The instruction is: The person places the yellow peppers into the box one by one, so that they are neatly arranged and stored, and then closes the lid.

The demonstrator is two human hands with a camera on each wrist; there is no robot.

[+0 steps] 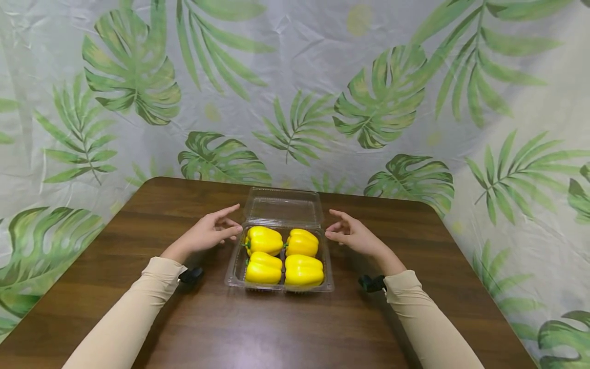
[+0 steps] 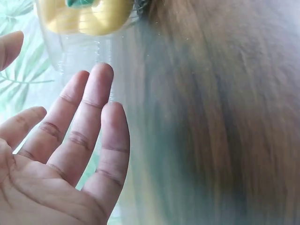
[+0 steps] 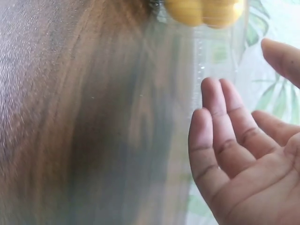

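A clear plastic clamshell box (image 1: 232, 277) lies on the table with its lid (image 1: 283, 205) folded back away from me. Inside it sit several yellow bell peppers (image 1: 304, 270), arranged in two rows. My left hand (image 1: 209, 230) is at the box's left side near the hinge, fingers extended and thumb tip right by the rim. On the opposite side my right hand (image 1: 355, 233) mirrors it, thumb towards the rim. Both wrist views show relaxed, spread fingers with nothing held; a pepper (image 2: 86, 18) shows through the box wall in the left one, another pepper (image 3: 206, 11) in the right one.
The brown wooden table (image 1: 286, 333) has rounded far corners. Behind it hangs a pale curtain (image 1: 304, 61) printed with green leaves. A dark wrist strap device (image 1: 190, 275) shows under the left wrist and another dark device (image 1: 371, 283) by the right.
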